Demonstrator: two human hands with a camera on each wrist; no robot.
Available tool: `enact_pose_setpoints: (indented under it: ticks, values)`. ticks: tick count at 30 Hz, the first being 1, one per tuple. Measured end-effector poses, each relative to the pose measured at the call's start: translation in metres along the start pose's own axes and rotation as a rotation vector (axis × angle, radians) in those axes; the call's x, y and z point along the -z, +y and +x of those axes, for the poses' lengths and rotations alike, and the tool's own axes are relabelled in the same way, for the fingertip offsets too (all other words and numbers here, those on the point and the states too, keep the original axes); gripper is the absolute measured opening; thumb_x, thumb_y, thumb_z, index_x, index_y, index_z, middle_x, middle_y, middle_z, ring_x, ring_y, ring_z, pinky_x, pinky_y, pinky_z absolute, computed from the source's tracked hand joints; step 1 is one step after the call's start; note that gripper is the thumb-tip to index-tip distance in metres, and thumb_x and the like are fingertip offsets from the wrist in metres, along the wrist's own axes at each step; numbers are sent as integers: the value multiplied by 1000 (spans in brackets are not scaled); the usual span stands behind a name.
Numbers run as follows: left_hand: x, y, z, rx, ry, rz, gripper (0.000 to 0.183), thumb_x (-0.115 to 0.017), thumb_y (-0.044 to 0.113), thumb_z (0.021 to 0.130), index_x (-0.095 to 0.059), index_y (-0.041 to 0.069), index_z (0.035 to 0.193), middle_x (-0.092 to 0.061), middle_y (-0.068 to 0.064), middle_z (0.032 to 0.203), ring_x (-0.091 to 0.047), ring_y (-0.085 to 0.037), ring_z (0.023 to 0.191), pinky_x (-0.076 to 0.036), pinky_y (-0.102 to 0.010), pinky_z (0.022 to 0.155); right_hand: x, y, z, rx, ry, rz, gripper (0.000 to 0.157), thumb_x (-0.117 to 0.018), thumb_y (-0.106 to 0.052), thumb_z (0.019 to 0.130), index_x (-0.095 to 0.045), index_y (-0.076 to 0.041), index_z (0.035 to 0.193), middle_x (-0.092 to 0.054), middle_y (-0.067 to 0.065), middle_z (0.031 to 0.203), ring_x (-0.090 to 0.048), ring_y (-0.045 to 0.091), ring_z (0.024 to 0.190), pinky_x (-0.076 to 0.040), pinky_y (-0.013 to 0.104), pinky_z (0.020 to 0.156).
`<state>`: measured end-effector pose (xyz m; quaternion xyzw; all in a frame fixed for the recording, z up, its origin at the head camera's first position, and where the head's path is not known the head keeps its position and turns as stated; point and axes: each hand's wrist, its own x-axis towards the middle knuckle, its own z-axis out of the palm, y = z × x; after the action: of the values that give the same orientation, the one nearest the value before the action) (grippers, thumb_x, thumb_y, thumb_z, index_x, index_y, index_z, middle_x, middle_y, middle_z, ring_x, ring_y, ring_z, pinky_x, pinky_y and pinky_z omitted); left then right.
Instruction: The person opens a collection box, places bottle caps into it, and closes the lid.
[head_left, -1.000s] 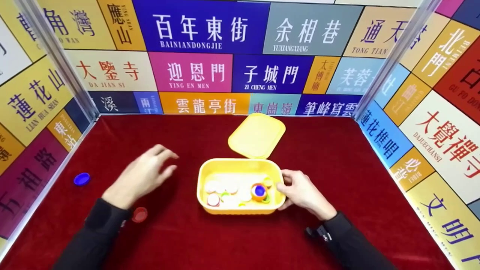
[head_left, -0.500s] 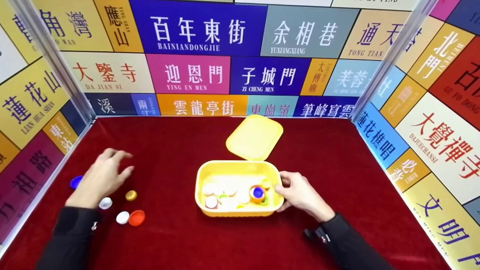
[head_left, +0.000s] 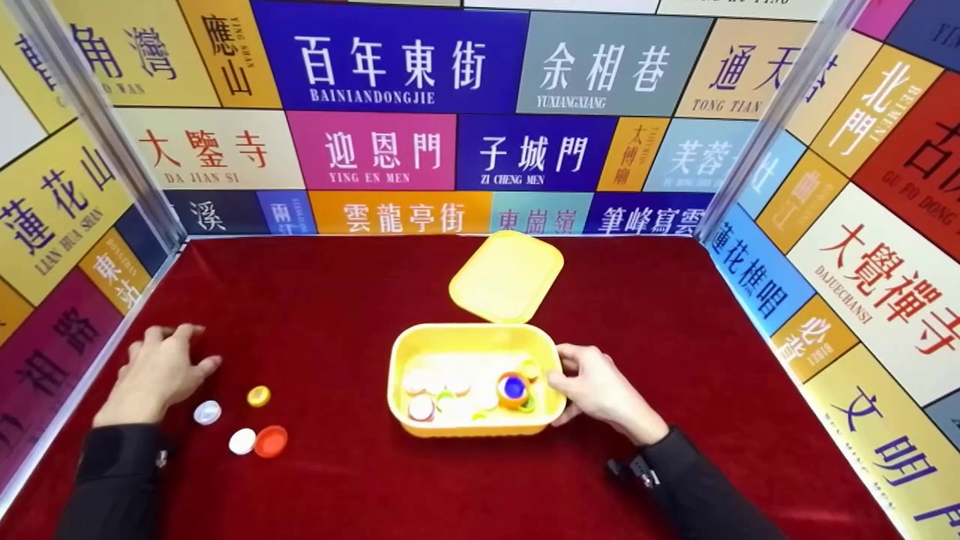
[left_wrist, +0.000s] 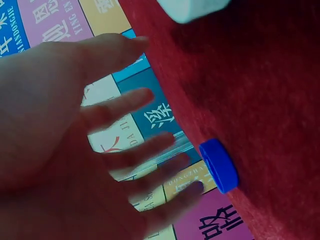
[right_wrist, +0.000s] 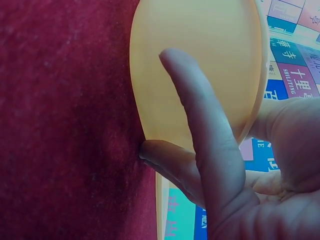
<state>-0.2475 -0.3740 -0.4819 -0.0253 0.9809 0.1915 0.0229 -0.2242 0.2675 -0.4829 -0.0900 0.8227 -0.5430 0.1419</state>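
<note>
My left hand (head_left: 154,371) hovers low over the left side of the red cloth, fingers spread and holding nothing. Near its fingertips a blue bottle cap (left_wrist: 220,165) shows in the left wrist view; the hand hides it from the head view. To its right lie a clear whitish cap (head_left: 208,412), a yellow cap (head_left: 259,396), a white cap (head_left: 242,442) and a red cap (head_left: 271,442). My right hand (head_left: 604,386) grips the right end of an open yellow plastic box (head_left: 401,375), with fingers (right_wrist: 207,110) against its outer wall. A blue-centred orange cap (head_left: 514,389) lies inside among several pale caps.
The box's yellow lid (head_left: 508,277) lies flat behind it, close to the back wall. Printed panels with place names (head_left: 397,67) enclose the table at the back and both sides. Red cloth (head_left: 345,480) covers the tabletop.
My left hand has moved left and slightly toward me, uncovering several caps and covering the blue one. My right hand keeps its grip on the box.
</note>
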Motion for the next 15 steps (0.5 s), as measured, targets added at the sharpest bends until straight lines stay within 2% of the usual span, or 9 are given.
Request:
enact_pose_setpoints:
  ticks: [2, 5, 11, 15]
  values:
    - [1, -2, -1, 16, -52, 19, 71, -71, 32, 113, -44, -8, 166, -30, -59, 156, -36, -83, 136, -46, -93, 100, 0, 0, 0, -2, 4, -3, 44, -64, -3, 108, -69, 1, 152, -83, 24, 134, -89, 39, 90, -73, 53, 66]
    - [3, -4, -3, 14, -83, 44, 70, -72, 30, 113, -46, -9, 165, -34, -60, 153, -40, -82, 133, -49, -91, 99, 1, 0, 0, -8, 9, -5, 43, -64, -2, 108, -69, 1, 151, -83, 24, 135, -89, 39, 90, -73, 53, 65]
    - [7, -7, -6, 23, -61, 51, 61, -74, 22, 111, -54, -10, 158, -42, -56, 146, -45, -80, 131, -50, -91, 96, 0, -1, -1, -10, 9, 6, 44, -64, -2, 109, -68, 1, 153, -82, 24, 137, -89, 38, 91, -73, 53, 66]
    - [8, -11, -8, 44, -47, 25, 54, -72, 12, 109, -56, -15, 152, -43, -58, 144, -45, -82, 130, -50, -89, 102, 0, 0, 0, -8, 6, 13, 45, -64, -2, 109, -67, 2, 154, -82, 25, 137, -89, 38, 90, -73, 54, 66]
